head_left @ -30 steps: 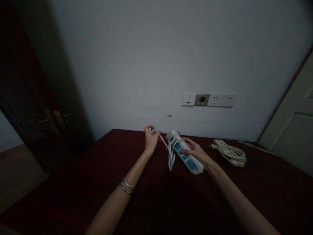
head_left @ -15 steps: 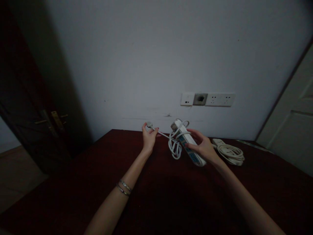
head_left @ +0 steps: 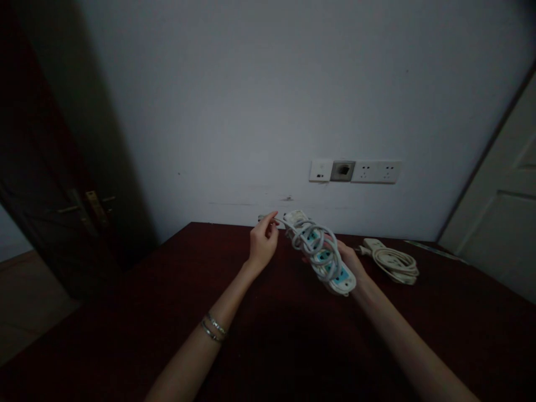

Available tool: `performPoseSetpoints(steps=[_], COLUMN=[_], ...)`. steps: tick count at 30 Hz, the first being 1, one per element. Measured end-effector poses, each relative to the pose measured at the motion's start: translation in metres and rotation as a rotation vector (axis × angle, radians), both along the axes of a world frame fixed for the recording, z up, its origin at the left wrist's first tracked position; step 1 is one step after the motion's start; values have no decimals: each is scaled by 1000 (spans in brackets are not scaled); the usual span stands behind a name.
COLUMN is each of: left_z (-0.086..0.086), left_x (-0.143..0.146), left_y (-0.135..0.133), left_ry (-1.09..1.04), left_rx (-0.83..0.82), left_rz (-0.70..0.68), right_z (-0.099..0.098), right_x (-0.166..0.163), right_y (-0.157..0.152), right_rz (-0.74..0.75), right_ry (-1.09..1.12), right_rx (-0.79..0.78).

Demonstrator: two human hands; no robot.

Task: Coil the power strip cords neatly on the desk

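Observation:
My right hand point(head_left: 349, 258) grips a white power strip point(head_left: 335, 273) with blue sockets from underneath, holding it above the dark red table point(head_left: 125, 312). Its white cord point(head_left: 318, 245) lies in loops across the strip's top face. My left hand point(head_left: 263, 240) pinches the cord's plug end just left of the strip's far end, fingers closed on it. Two thin bracelets point(head_left: 214, 326) sit on my left wrist.
A second, cream extension cord point(head_left: 393, 261) lies coiled on the table to the right. A row of wall sockets point(head_left: 355, 171) is above the table's far edge. A dark door point(head_left: 62, 195) stands at left, a white door point(head_left: 502, 212) at right.
The strip has turned so the sockets face up with the cord loops now lying over it. My left hand moved right, closer to the strip's far end.

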State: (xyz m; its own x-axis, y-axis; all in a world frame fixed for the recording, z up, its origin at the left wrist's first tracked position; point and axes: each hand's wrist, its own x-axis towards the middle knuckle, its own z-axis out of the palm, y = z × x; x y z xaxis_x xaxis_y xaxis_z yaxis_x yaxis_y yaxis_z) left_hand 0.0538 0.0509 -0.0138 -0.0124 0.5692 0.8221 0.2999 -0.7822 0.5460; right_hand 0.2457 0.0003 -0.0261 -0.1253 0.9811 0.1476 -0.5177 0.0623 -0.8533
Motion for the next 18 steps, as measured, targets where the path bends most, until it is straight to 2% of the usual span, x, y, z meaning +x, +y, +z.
performPoseSetpoints(steps=[4,8,10,11,13,16,18], left_z=[-3,0,5,9,16,26,32], left_x=[-2,-6,-11,-14,-20,-29,-32], left_y=[1,0,0,-1,-1,-3,-7], left_ry=[254,451,522,549,588,660,702], left_rx=[121,87,84,95,85,-114,-250], left_rz=[114,269,288,254,101,-204,-330], right_z=[5,2,-1,-3,-5,-6,-4], right_x=[4,11,16,18,23,31,34], right_y=[-6,-2,2,4,8,10,10], right_rz=[-28,-63,-62,-59,-49,-21,19], right_ry=[88,76,77,74,55,0,-50], right_rx=[-101,-124,-112,-109,-118,-149,-139])
